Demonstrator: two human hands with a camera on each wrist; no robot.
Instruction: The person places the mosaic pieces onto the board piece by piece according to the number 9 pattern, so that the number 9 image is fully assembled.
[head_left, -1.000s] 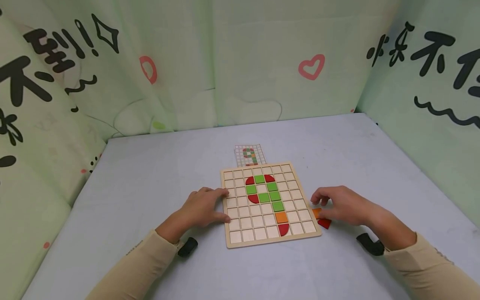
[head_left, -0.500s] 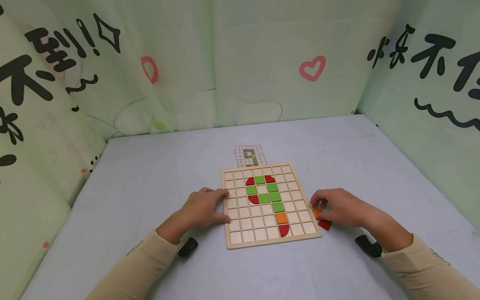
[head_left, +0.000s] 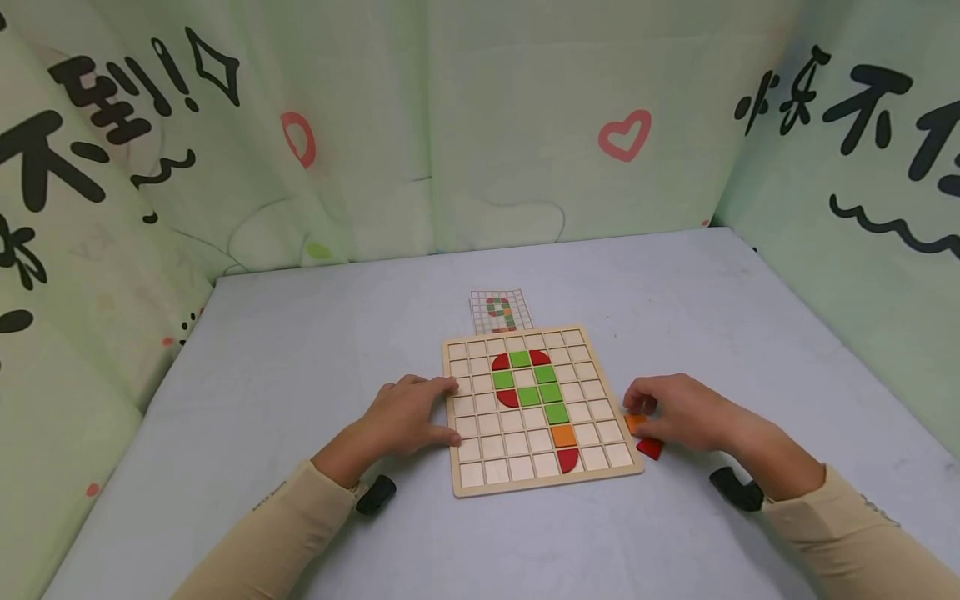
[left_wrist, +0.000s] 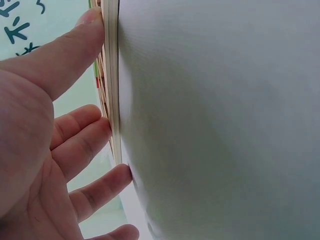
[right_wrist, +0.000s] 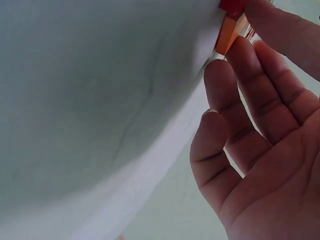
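Observation:
A wooden grid board [head_left: 547, 482] lies flat on the table, with red quarter-round, green square and orange square tiles in its cells forming a nine-like figure. My left hand [head_left: 408, 417] touches the board's left edge with thumb and fingers spread; in the left wrist view the fingertips meet the board's side [left_wrist: 111, 65]. Right of the board, my right hand [head_left: 678, 408] pinches an orange tile [head_left: 634, 423] between thumb and fingers. A loose red tile [head_left: 650, 449] lies just below it. In the right wrist view the orange tile [right_wrist: 227, 35] is partly hidden by the fingers.
A printed pattern card [head_left: 501, 308] with a similar figure lies behind the board, its lower edge covered. The white table [head_left: 337, 325] is enclosed by pale green curtains [head_left: 510, 125]. Each wrist wears a black strap device [head_left: 375, 495].
My right hand has shifted only slightly about the orange tile. The left hand and the board stay where they were.

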